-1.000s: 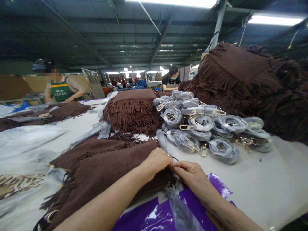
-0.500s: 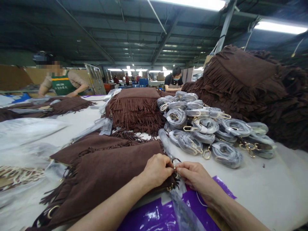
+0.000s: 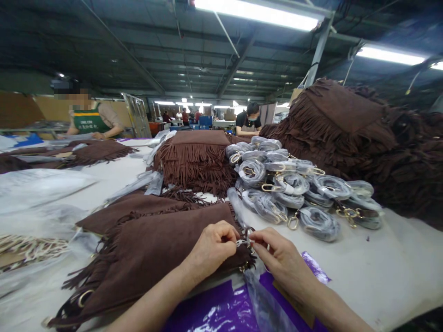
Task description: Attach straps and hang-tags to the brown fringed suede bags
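Observation:
A brown fringed suede bag [image 3: 162, 249] lies flat before me, its metal ring [image 3: 249, 233] at the right corner. Finger and thumb of my left hand [image 3: 214, 246] pinch a thin white cord [image 3: 241, 242] beside that ring. My right hand [image 3: 277, 253] is closed at the ring from the other side, thumb and forefinger pressed near the cord's other end. What exactly sits between its fingertips is too small to make out. Below the hands, a plastic-wrapped strap [image 3: 266, 299] hangs over a glossy purple sheet [image 3: 211, 309].
A stack of brown fringed bags [image 3: 197, 157] stands behind. Several coiled, plastic-wrapped straps with gold clips [image 3: 289, 182] are heaped to its right, before a taller bag pile [image 3: 341, 110]. White plastic bags [image 3: 38, 189] lie at left. Co-workers [image 3: 92, 117] work across the table.
My hands have parted slightly at the ring, and the white cord now shows stretched between them. The view has shifted a little; the bag stays in place.

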A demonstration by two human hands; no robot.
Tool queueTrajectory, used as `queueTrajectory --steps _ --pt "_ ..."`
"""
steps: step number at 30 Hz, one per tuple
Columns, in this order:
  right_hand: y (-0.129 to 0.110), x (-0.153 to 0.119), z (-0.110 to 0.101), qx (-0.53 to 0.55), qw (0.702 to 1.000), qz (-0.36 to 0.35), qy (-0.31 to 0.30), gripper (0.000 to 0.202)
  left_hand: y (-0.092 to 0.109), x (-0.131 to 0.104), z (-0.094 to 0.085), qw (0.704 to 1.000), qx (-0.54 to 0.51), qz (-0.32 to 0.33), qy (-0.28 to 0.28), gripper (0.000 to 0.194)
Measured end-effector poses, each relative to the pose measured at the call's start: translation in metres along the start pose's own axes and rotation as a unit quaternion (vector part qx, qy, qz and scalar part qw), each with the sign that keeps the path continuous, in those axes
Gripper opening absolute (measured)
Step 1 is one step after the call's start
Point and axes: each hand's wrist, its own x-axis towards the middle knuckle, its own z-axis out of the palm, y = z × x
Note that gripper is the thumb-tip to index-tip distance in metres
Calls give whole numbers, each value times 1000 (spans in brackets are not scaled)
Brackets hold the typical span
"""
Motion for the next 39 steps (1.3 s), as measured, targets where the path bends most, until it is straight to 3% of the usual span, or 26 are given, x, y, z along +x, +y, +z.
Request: queueTrajectory --steps 11,14,18,22,29,34,39 --pt "2 17 16 -59 998 -23 -29 16 -6 -1 0 1000 -27 2 8 9" --pt "-1 17 16 -44 999 -13 -20 15 -6 0 1 999 -8 -32 -7 7" --pt "-4 15 15 -27 999 -11 -15 14 -3 1 5 997 -23 -57 -42 46" --pt "-5 16 14 -34 999 -14 -20 14 -4 2 7 999 11 -17 -30 21" --pt "-6 -3 -5 -87 996 28 -22 15 -7 1 7 1000 17 -14 -7 18" --pt "0 -28 -21 -172 974 124 -79 16 -1 -2 5 990 -123 -69 -26 11" --pt "7 -24 -22 -120 969 187 -108 16 0 -5 2 953 -280 -95 -60 13"
